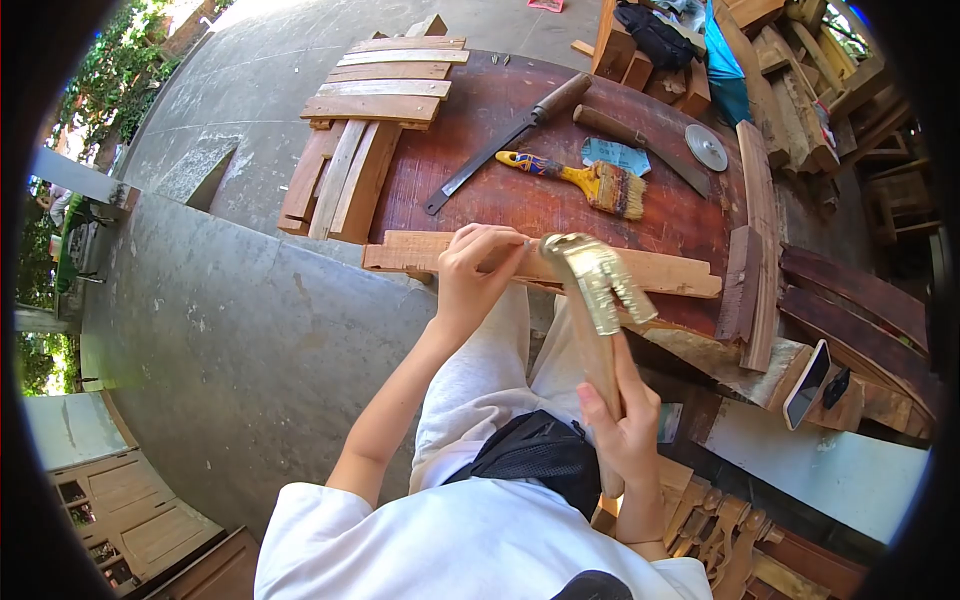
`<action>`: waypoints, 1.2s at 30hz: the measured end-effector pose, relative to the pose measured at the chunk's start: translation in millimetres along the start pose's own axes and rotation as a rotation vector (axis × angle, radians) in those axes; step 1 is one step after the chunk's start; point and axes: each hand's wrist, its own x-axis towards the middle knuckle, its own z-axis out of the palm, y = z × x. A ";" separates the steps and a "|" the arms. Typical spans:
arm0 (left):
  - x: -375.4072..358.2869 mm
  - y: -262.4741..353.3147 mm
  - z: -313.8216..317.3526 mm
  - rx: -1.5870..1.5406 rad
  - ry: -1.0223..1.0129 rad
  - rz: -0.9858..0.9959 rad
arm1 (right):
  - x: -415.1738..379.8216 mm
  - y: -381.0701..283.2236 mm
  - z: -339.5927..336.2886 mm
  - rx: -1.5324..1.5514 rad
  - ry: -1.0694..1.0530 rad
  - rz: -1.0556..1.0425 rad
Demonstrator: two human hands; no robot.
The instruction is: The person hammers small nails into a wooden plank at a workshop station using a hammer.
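Observation:
My right hand [625,415] grips the wooden handle of a claw hammer [600,285], its gold-coloured head raised over a wooden board [660,270] at the table's near edge. At the left of the hammer head, my left hand [475,265] is closed in a pinch above the same board. A thin, small nail seems to be between its fingertips, mostly hidden by the fingers. Past the board lie a paintbrush [600,185] with a yellow handle, a long file [480,160] and a wooden-handled saw or blade [650,145].
Slatted wood pieces [385,85] are stacked at the red table's [420,165] left end. A metal disc [706,148] and a blue paper [616,156] lie on it. A phone [806,385] stands at the right. Timber piles [790,90] fill the far right.

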 end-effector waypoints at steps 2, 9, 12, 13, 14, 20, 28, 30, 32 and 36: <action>1.3 1.1 1.2 -0.011 -0.004 -0.016 | 0.0 8.3 -2.4 0.005 0.090 0.079; 3.0 -3.0 -1.5 0.018 -0.018 0.112 | -1.2 23.9 -7.7 0.314 0.186 0.285; -0.4 0.5 0.2 -0.012 0.002 0.025 | -6.2 27.1 -9.7 0.376 0.216 0.328; -1.1 1.9 1.0 -0.037 0.027 -0.104 | -7.3 28.1 -10.3 0.374 0.222 0.333; -0.6 0.9 1.2 -0.037 0.024 -0.102 | -8.0 29.2 -10.9 0.376 0.225 0.333; -1.9 -6.0 -0.4 -0.023 -0.046 0.085 | -10.0 34.8 -13.5 0.311 0.215 0.333; -3.7 -5.6 2.4 -0.282 0.046 -0.282 | -14.5 40.3 -7.8 0.223 0.128 0.319; -5.4 -4.8 1.2 -0.217 0.024 -0.222 | -15.3 41.4 -6.5 0.208 0.127 0.321; -5.1 -3.9 0.7 -0.153 0.002 -0.162 | -15.4 41.5 -5.8 0.191 0.127 0.323; -2.6 -2.5 1.9 -0.070 0.016 -0.076 | -13.3 37.3 -6.5 0.186 0.140 0.327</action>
